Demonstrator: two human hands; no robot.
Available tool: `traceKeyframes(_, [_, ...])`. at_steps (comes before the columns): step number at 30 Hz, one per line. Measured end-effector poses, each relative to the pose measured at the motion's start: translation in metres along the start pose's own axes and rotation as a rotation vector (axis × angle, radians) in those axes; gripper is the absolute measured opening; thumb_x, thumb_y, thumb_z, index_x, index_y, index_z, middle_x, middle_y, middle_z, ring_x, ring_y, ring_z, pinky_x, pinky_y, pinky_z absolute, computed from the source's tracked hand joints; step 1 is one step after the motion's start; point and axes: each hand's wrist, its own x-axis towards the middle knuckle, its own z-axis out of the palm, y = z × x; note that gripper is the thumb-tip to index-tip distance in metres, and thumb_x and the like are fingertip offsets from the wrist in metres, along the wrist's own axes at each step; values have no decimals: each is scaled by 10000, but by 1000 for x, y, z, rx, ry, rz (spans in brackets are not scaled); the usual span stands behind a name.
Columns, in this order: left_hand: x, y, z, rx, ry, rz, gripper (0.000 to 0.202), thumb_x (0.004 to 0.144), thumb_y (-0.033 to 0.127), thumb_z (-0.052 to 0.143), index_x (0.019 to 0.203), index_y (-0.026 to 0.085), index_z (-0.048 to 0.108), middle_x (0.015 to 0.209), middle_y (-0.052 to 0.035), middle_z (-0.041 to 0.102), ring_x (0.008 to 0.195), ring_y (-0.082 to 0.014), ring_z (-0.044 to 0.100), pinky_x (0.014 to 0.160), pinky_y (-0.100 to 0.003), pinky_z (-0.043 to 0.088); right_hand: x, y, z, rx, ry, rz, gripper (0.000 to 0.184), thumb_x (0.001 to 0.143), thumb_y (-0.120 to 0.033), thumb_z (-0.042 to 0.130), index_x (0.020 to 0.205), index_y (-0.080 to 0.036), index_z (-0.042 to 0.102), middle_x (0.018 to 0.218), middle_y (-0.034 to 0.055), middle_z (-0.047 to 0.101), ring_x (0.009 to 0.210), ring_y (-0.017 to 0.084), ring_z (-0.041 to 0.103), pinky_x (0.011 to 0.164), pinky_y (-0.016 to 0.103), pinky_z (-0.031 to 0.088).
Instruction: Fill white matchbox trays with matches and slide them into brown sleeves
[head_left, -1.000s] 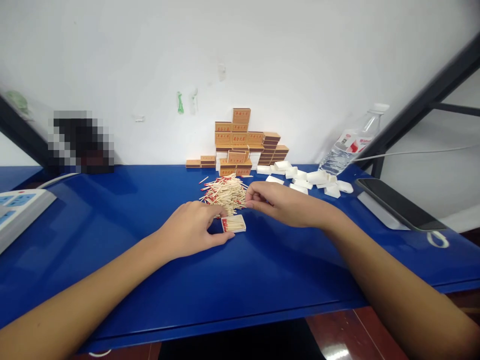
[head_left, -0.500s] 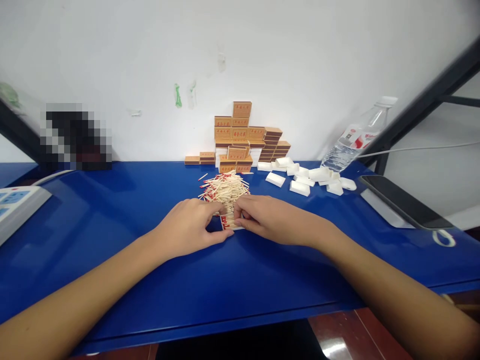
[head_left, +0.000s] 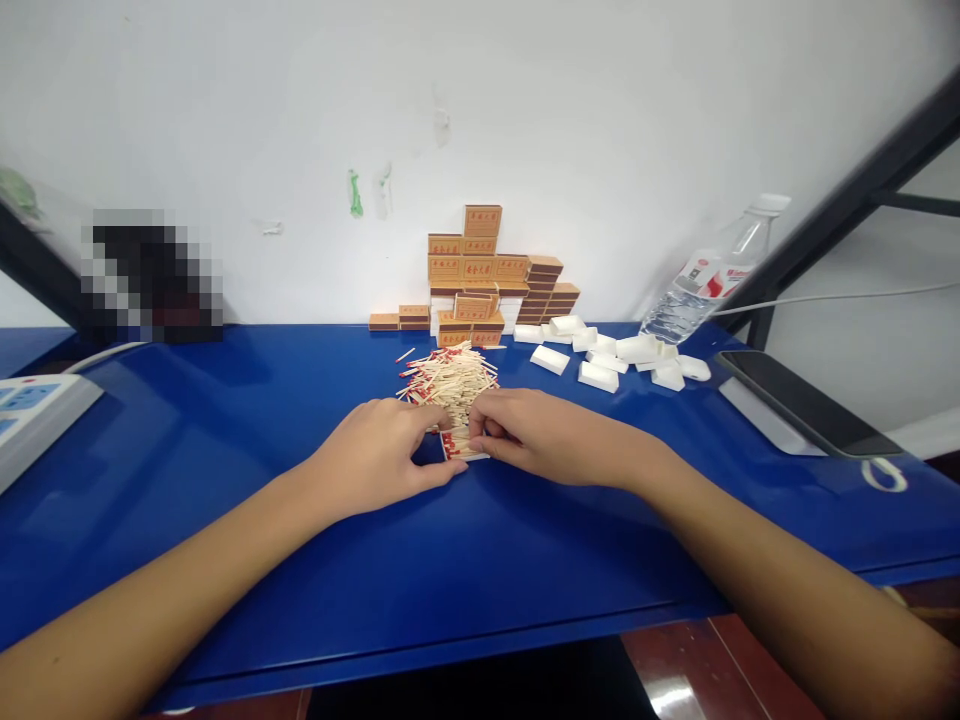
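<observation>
On the shiny blue table (head_left: 225, 440), the left hand (head_left: 375, 460) pinches one side of a small white tray of red-tipped matches (head_left: 459, 444). The right hand (head_left: 540, 435) presses fingers onto it, beside the loose match pile (head_left: 448, 378).

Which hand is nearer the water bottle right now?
Right. The right hand rests over the small match tray, on the side toward the water bottle at the table's far right; the left hand sits farther left.
</observation>
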Motion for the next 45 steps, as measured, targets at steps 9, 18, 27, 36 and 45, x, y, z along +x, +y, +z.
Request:
traceKeyframes(9, [-1, 0, 0, 1, 5, 7, 302, 899, 499, 706, 967, 205, 712, 620, 27, 585, 555, -151, 528, 548, -276, 297, 0, 3, -1, 28, -12, -6, 141, 1033, -264, 538, 929, -198, 607, 983, 48, 699, 835, 180, 581, 734, 315, 404])
traceKeyframes(18, [-2, 0, 0, 4, 2, 3, 283, 904, 487, 701, 880, 206, 674, 614, 31, 576, 547, -151, 523, 542, -278, 289, 2, -1, 3, 86, 22, -27, 131, 1023, -266, 556, 924, -198, 609, 937, 33, 688, 799, 161, 564, 708, 296, 381])
traceKeyframes(27, [-1, 0, -1, 9, -5, -3, 317, 911, 503, 686, 1029, 210, 725, 618, 21, 590, 564, -162, 548, 551, -278, 296, -4, 6, -10, -5, 25, -21, 68, 959, -220, 611, 897, -202, 634, 885, 16, 662, 739, 149, 527, 660, 292, 354])
traceKeyframes(36, [-1, -1, 1, 22, 10, 12, 319, 909, 513, 683, 1003, 211, 727, 621, 22, 598, 557, -158, 558, 542, -279, 308, -3, 5, -6, 1, -36, 14, 144, 1026, -249, 535, 922, -195, 618, 965, 54, 699, 810, 176, 578, 705, 304, 391])
traceKeyframes(45, [-2, -2, 1, 16, 4, 1, 349, 913, 522, 680, 1067, 214, 735, 614, 26, 590, 554, -164, 559, 546, -284, 321, -1, 8, -7, -4, -18, 42, 160, 1016, -300, 588, 898, -199, 622, 903, 41, 700, 780, 177, 569, 673, 298, 365])
